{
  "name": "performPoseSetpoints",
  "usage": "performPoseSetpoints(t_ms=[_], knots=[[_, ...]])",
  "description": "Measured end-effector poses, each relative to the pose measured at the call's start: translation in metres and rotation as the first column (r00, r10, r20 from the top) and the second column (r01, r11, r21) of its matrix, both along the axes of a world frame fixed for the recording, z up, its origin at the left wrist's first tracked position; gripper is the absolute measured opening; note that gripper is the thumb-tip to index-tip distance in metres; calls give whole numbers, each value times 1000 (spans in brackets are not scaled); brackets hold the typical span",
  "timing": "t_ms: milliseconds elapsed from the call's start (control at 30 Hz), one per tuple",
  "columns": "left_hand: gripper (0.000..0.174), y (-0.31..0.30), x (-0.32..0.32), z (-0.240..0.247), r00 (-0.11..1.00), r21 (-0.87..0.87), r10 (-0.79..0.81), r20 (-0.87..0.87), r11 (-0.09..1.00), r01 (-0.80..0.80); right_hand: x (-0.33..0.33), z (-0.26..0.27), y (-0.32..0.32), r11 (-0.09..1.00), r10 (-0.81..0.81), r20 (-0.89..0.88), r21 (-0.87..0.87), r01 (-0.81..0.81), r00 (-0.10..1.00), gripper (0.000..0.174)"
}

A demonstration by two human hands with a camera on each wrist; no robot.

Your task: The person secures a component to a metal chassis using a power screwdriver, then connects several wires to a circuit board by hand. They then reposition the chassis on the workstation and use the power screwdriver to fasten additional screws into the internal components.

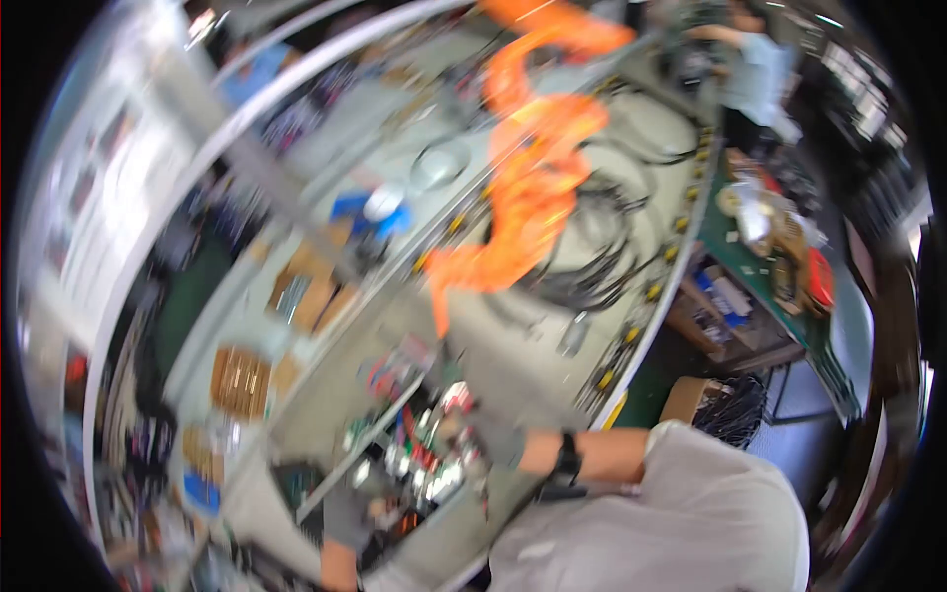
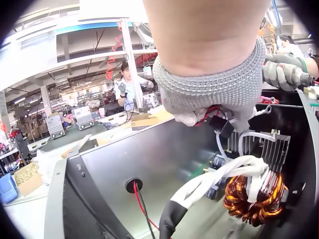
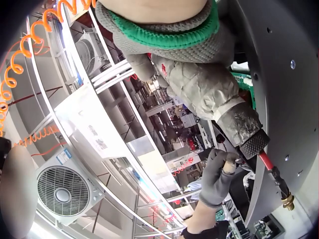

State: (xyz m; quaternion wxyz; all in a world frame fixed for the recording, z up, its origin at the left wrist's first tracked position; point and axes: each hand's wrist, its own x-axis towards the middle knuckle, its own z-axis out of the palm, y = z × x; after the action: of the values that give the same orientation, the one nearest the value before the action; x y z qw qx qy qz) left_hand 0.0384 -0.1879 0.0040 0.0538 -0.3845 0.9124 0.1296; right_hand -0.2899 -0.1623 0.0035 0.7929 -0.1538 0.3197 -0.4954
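Observation:
My gloved left hand (image 2: 209,97) reaches into an open metal case (image 2: 119,159). Its fingers close around a small black block (image 2: 221,126) with red and black wires. Below the hand sit a copper-wound toroid coil (image 2: 254,199), thick white-sleeved cables (image 2: 214,179) and a finned heat sink (image 2: 269,149). My right hand (image 3: 189,79), also gloved, grips a taped power screwdriver (image 3: 239,122) beside the case's dark wall (image 3: 284,64). A red shaft with a brass-coloured tip (image 3: 288,201) sticks out of its knurled collar. The head view is blurred over both hands.
An orange coiled hose (image 1: 533,178) hangs over the bench in front. Cardboard boxes (image 1: 242,380) stand on the left side, and black cables (image 1: 592,247) lie on the far bench. Another person (image 2: 127,87) is beyond the frame posts. A box fan (image 3: 62,191) hangs overhead.

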Motion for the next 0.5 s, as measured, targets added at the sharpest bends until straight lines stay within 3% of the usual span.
performPoseSetpoints(t_ms=[33, 67, 100, 133, 167, 267, 500], knots=[[53, 2, 8, -1, 944, 97, -35, 328, 995, 3, 5, -9, 4, 989, -89, 46, 119, 83, 995, 15], [46, 1, 1, 11, 990, 169, 99, 104, 979, -116, -8, 8, -3, 996, 85, -108, 23, -83, 991, 15], [33, -2, 1, 17, 988, 248, 158, 4, 956, -154, -1, -8, -14, 993, 79, -187, -71, -94, 979, 15], [21, 0, -5, 24, 975, 245, 206, -82, 952, -181, -4, -15, -7, 997, -21, -23, 74, 22, 1000, 13], [16, 2, -11, 24, 943, 179, 223, -248, 967, -182, -4, 3, -5, 994, -19, 59, 104, 13, 998, 14], [17, 2, -21, 31, 961, 155, 178, -210, 977, -148, 0, 19, -7, 986, -68, 96, 160, 52, 993, 15], [19, -1, -26, 19, 957, 223, 289, 11, 933, -284, 2, 20, -5, 985, -58, 48, 168, 49, 997, 20]])
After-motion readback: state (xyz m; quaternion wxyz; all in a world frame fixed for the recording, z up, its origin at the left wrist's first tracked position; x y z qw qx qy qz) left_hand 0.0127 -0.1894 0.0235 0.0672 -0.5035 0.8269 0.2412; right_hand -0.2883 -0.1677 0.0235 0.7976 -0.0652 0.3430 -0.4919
